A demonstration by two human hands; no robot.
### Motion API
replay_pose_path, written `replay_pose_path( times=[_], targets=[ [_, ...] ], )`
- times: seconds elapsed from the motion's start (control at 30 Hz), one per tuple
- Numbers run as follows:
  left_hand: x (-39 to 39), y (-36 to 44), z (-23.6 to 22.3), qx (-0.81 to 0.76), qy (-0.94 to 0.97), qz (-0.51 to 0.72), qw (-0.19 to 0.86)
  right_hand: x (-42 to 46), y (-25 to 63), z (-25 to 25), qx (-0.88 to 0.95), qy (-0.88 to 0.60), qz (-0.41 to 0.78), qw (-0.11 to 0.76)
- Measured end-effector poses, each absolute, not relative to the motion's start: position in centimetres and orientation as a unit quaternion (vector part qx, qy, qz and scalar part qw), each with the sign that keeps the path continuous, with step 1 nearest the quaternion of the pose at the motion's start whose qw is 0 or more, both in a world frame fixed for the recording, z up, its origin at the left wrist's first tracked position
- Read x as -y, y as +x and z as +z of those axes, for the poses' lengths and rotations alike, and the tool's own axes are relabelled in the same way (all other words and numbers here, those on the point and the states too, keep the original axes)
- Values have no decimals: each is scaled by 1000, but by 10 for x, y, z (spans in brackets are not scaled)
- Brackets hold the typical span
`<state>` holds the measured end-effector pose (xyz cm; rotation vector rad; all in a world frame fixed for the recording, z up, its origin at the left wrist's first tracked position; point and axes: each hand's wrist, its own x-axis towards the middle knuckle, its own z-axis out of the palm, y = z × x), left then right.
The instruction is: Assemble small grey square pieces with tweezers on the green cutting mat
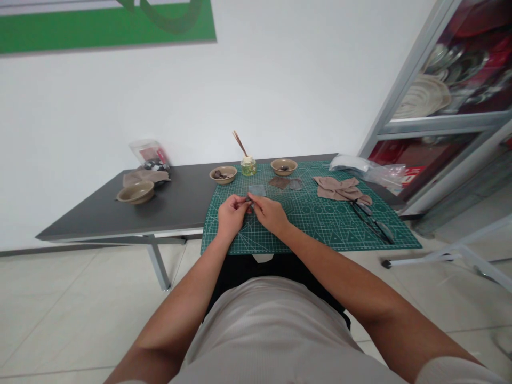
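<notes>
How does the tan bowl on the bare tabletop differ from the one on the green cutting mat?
The tan bowl stands on the grey tabletop, while the mat bowl stands on the green cutting mat. The mat bowl holds dark pieces; the tabletop bowl shows no contents from this angle. Both are round and tan.

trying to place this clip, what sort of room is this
Probably a small craft workroom: a green cutting mat covers part of a dark table, a tan bowl holds small pieces, and a glass-fronted cabinet stands nearby.
</notes>
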<state>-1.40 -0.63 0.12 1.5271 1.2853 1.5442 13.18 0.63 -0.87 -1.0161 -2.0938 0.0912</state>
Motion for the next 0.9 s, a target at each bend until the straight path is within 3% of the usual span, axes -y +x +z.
replay_pose_path(
  times=[0.17, 0.37, 0.6, 0.9],
  targets=[
    [10, -14, 3, -522, 600, 558, 238, -3, 131, -9, 854, -357, 17, 379],
    [7, -15, -6, -475, 565, 606, 296, -6, 132, -9, 809, -407, 53, 421],
    [0, -15, -4, -439, 567, 634, 290, -8, 133, -6, 751, -438, 84, 487],
    [0, -17, -3, -458, 582, 606, 291, -8, 135, -4, 727, -449, 98, 510]
  ],
)
